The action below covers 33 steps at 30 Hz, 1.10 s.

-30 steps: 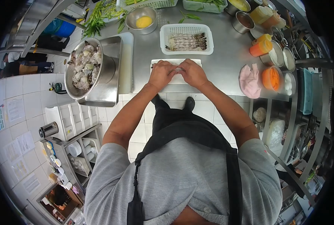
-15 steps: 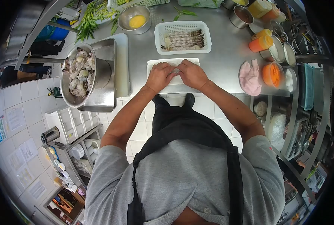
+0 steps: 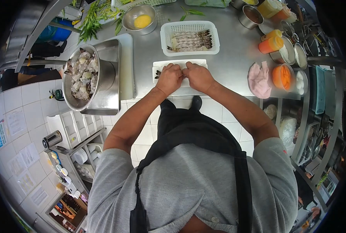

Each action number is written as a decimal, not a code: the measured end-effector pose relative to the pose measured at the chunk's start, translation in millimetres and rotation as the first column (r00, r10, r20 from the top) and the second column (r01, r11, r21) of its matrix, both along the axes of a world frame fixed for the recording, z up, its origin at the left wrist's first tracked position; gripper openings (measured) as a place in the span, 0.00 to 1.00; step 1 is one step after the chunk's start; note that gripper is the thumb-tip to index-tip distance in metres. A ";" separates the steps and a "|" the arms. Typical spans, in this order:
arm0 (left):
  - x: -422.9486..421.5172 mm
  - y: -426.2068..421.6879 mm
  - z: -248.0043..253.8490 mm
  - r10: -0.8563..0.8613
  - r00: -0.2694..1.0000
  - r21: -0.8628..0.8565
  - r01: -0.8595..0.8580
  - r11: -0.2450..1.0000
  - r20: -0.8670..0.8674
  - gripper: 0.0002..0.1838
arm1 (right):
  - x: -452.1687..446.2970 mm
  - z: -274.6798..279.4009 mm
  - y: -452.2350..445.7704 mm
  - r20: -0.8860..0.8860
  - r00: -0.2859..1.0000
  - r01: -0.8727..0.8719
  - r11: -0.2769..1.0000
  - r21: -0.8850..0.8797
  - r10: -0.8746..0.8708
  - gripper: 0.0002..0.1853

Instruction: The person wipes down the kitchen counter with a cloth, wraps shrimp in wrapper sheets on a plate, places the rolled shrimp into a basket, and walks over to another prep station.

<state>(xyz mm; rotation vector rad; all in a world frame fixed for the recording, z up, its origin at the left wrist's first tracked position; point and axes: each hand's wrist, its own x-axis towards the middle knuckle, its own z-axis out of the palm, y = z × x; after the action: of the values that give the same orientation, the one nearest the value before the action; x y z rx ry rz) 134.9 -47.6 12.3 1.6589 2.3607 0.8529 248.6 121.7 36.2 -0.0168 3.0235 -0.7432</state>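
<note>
My left hand [image 3: 170, 79] and my right hand [image 3: 198, 76] meet, fingers bent and pressed together, over a white board [image 3: 199, 62] at the table's near edge. A shrimp's dark tail [image 3: 158, 73] pokes out on the left side of my left hand. The rest of that shrimp is mostly covered by my fingers, which appear closed on it. Just beyond the board stands a white perforated basket [image 3: 164, 38], where several peeled shrimps [image 3: 190, 40] lie stretched out side by side with dark tails to the right.
Left of me, a steel bowl of shrimps [image 3: 107, 77] rests on a steel tray [image 3: 111, 106] beside a long white cutting board [image 3: 127, 70]. A bowl of yellow liquid [image 3: 135, 30] stands at the back. To the right are a pink cloth [image 3: 259, 80], an orange-filled tub [image 3: 276, 79] and sauce bottles [image 3: 272, 43].
Both hands have shifted slightly, with fingers curled tighter. The dark shrimp tail now shows left of my left hand, where only bare board was visible before.
</note>
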 end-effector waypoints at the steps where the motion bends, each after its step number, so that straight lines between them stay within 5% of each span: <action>1: -0.2 -0.6 -0.9 0.002 1.000 0.005 -0.002 1.000 -0.005 0.04 | -0.5 0.8 0.2 -0.002 1.000 0.001 1.000 0.001 -0.001 0.05; 13: -2.0 -25.6 12.1 0.093 0.996 -0.009 -0.093 0.996 -0.017 0.11 | 2.4 10.5 9.5 0.116 0.993 -0.001 0.999 0.038 -0.003 0.09; 15: -8.5 -37.7 10.8 0.120 0.993 -0.013 -0.120 0.993 -0.006 0.11 | 8.9 11.7 1.1 -0.174 0.984 0.052 0.998 0.036 -0.045 0.12; 18: -9.0 -44.9 7.9 0.129 0.992 -0.026 -0.129 0.991 0.002 0.10 | -1.8 7.8 -18.7 -0.144 0.988 -0.045 0.996 0.075 0.056 0.16; 22: -16.4 -47.6 6.6 0.113 0.993 -0.042 -0.113 0.993 -0.017 0.05 | -20.5 -5.9 -30.5 -0.172 0.982 -0.071 0.996 0.055 0.080 0.05; 28: -28.1 -50.2 9.3 -0.004 0.997 -0.171 -0.011 0.985 -0.083 0.04 | -26.7 -12.1 -25.8 -0.212 0.948 -0.222 0.970 0.096 0.238 0.06; 33: -22.9 -52.9 17.4 0.057 0.994 -0.143 -0.070 0.987 -0.094 0.07 | -16.5 -5.5 -18.7 -0.212 0.967 -0.144 0.990 -0.009 0.139 0.05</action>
<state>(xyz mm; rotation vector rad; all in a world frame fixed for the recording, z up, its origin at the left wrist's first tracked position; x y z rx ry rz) 112.0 -100.5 29.7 1.6042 2.4815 0.6093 232.1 103.0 30.7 -0.3298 3.1666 -0.8132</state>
